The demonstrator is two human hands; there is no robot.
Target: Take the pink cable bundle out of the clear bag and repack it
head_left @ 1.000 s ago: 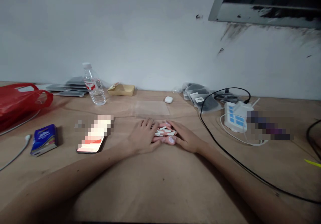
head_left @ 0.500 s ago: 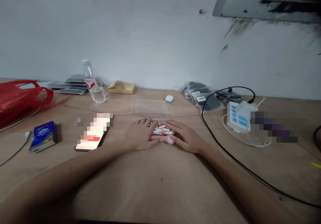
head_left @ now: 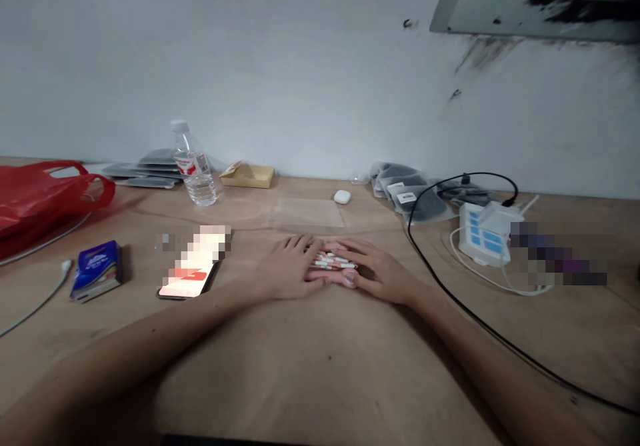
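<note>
A small pink object (head_left: 327,276) with short white and orange pieces across its middle lies on the table in front of me; its exact kind cannot be made out. My left hand (head_left: 293,266) covers its left end, fingers along the far side and thumb at the near edge. From the other side, my right hand (head_left: 383,273) grips the right end, its thumb by a pale round part at the near corner. Both palms face down, and the fingers hide the two ends.
Left of my hands lie a lit phone (head_left: 193,266), a blue tissue pack (head_left: 97,269) and a red bag (head_left: 45,196). A water bottle (head_left: 195,169), cardboard tray (head_left: 249,175) and white earbud case (head_left: 343,197) stand behind. On the right are a power strip (head_left: 483,236) and black cable (head_left: 450,306).
The whole view has shifted slightly, so everything appears a little further right. Both hands stay around the pink object, with only small shifts of the fingers.
</note>
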